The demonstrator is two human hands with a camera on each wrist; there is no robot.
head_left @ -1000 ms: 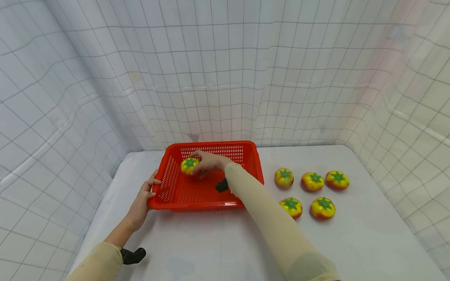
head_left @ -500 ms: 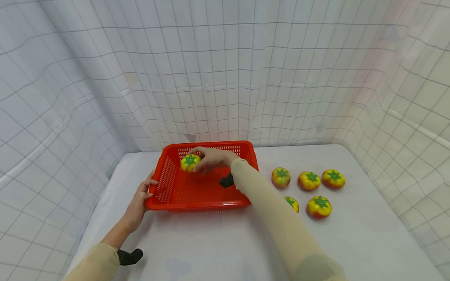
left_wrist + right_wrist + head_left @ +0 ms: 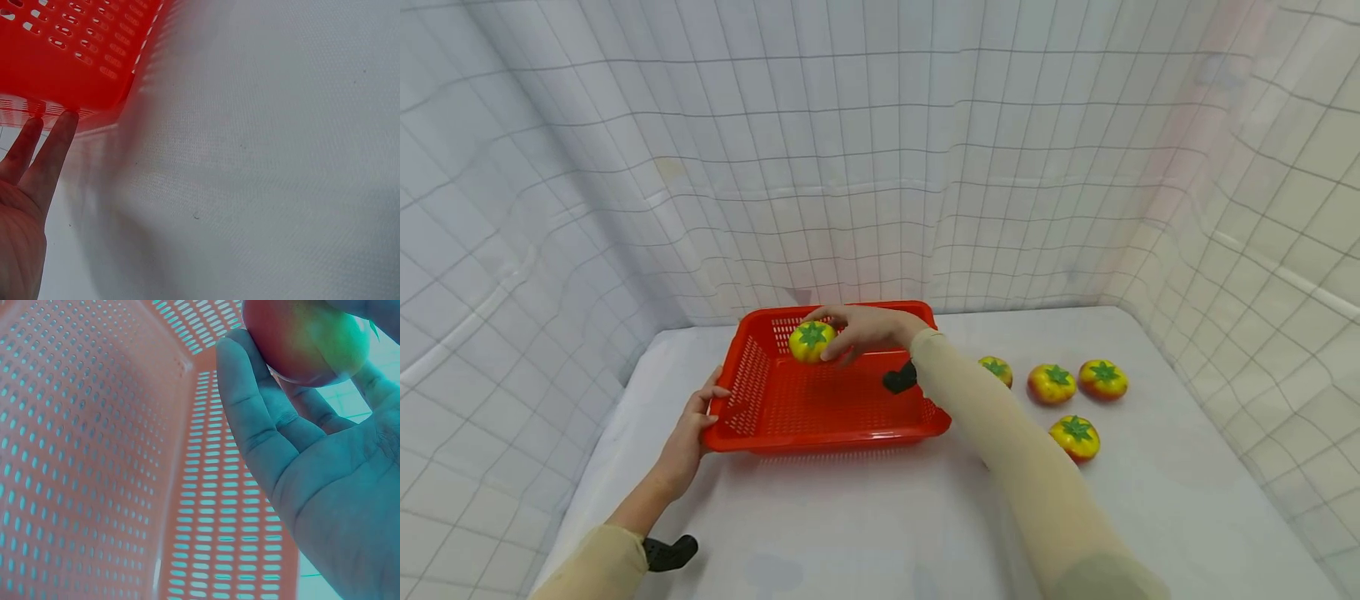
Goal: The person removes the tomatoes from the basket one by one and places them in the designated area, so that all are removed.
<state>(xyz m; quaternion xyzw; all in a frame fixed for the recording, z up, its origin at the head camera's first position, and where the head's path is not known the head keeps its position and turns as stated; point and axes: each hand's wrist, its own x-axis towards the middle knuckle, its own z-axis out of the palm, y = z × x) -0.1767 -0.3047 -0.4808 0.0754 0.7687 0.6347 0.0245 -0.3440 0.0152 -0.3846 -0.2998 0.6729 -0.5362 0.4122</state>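
A yellow-and-red tomato (image 3: 812, 342) with a green star-shaped leaf top is in my right hand (image 3: 868, 327), over the back left part of a red plastic basket (image 3: 827, 442). Fingers and thumb hold it by its sides, and in the right wrist view the tomato's red underside (image 3: 300, 344) shows above the curled fingers. My left hand (image 3: 688, 433) grips the basket's left rim near the front corner. Two of its fingers (image 3: 53, 150) press on the basket's outer wall in the left wrist view. Below the held tomato, the basket floor shows slotted red plastic.
Several more tomatoes (image 3: 1051, 385) lie on the white tabletop (image 3: 1187, 467) to the right, some partly hidden by my right sleeve (image 3: 1000, 425). A white sheet with a grid pattern (image 3: 880, 167) hangs behind and at both sides. Each wrist carries a black mount (image 3: 672, 553).
My right hand has lifted the tomato up from the basket floor and drawn slightly right. The left hand keeps its place on the rim. The head view has shifted a little.
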